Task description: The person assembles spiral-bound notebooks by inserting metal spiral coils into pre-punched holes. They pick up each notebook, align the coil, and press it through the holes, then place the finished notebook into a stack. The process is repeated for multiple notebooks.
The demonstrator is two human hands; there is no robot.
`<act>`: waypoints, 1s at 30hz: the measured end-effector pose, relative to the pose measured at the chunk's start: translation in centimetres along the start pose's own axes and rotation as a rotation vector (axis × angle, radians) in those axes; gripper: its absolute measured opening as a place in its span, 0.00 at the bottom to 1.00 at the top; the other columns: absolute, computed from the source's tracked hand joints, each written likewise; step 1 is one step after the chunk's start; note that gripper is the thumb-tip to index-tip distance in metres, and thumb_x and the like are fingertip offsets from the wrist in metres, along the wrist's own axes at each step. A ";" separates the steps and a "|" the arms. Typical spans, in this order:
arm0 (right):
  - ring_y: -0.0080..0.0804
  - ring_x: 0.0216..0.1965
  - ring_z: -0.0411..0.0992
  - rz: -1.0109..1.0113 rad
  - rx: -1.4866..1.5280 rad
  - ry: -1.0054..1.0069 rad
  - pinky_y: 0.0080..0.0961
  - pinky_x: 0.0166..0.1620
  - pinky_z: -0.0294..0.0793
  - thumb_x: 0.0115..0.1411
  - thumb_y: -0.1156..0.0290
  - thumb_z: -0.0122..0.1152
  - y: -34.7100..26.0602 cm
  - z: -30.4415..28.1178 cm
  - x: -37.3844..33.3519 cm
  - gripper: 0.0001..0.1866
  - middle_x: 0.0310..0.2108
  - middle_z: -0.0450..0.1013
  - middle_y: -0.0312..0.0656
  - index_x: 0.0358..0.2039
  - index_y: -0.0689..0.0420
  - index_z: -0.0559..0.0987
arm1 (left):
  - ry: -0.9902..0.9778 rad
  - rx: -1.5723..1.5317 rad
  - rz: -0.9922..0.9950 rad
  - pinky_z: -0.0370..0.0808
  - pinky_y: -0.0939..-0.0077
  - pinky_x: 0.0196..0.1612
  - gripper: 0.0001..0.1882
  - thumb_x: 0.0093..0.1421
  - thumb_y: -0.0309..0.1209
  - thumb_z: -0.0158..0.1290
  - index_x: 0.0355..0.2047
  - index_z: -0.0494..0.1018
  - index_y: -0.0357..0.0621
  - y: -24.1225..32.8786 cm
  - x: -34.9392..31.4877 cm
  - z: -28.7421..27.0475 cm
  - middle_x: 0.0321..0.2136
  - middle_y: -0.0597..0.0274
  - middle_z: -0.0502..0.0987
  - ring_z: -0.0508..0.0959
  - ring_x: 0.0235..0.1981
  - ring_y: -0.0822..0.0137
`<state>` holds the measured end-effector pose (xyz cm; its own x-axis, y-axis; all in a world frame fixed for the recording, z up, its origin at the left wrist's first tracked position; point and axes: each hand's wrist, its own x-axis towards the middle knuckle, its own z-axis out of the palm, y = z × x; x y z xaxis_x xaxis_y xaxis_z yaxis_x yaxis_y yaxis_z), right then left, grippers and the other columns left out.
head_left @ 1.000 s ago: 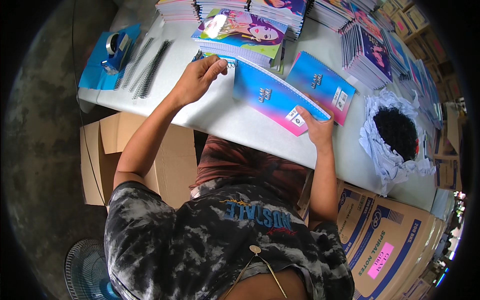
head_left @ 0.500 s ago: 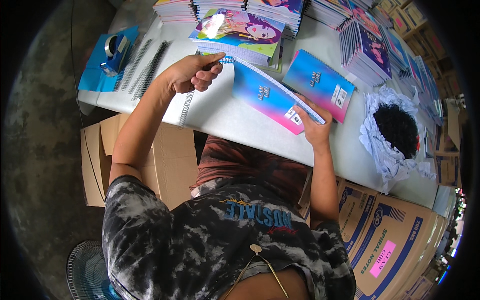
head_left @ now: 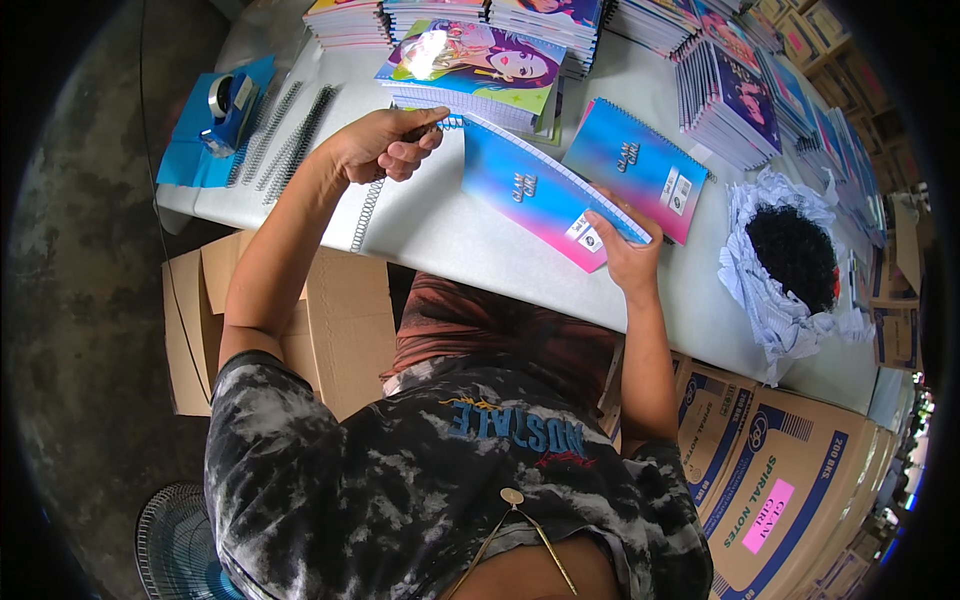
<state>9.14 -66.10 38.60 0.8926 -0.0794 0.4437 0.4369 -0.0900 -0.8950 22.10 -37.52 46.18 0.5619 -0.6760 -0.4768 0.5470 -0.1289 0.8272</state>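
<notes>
My right hand (head_left: 630, 245) grips the right end of a blue and pink notebook (head_left: 525, 190), thumb on the cover and fingers behind its edge of bound pages. At the notebook's upper left corner, my left hand (head_left: 390, 145) is closed on a thin wire spiral coil (head_left: 367, 215). One length of the coil hangs below the left fist toward the table's front edge. A short blue-looking stretch of it shows at the notebook's corner by the thumb. Right of the held notebook lies a second one with the same cover (head_left: 640, 165), its spiral along the upper edge.
Loose spiral coils (head_left: 300, 140) lie at left beside a blue tape dispenser (head_left: 228, 115) on a blue sheet. Notebook stacks (head_left: 480, 65) line the white table's (head_left: 430, 235) far side. Crumpled paper holding a black tangle (head_left: 790, 260) sits at right. Cardboard boxes (head_left: 790, 480) stand below.
</notes>
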 end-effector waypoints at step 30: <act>0.25 0.28 0.74 -0.110 -0.181 -0.073 0.18 0.33 0.72 0.50 0.84 0.56 -1.0 0.9 -1.2 0.16 0.37 0.76 0.44 0.41 0.62 0.77 | 0.368 1.942 0.866 0.64 0.69 0.45 0.14 0.47 0.32 0.59 0.35 0.70 0.48 1.4 -2.3 4.9 0.32 0.65 0.73 0.73 0.35 0.66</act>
<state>7.71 -65.05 38.87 0.8494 0.0122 0.5276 0.5107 -0.2715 -0.8158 18.54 -39.72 49.86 0.4486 -0.8542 0.2626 -0.8630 -0.4905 -0.1212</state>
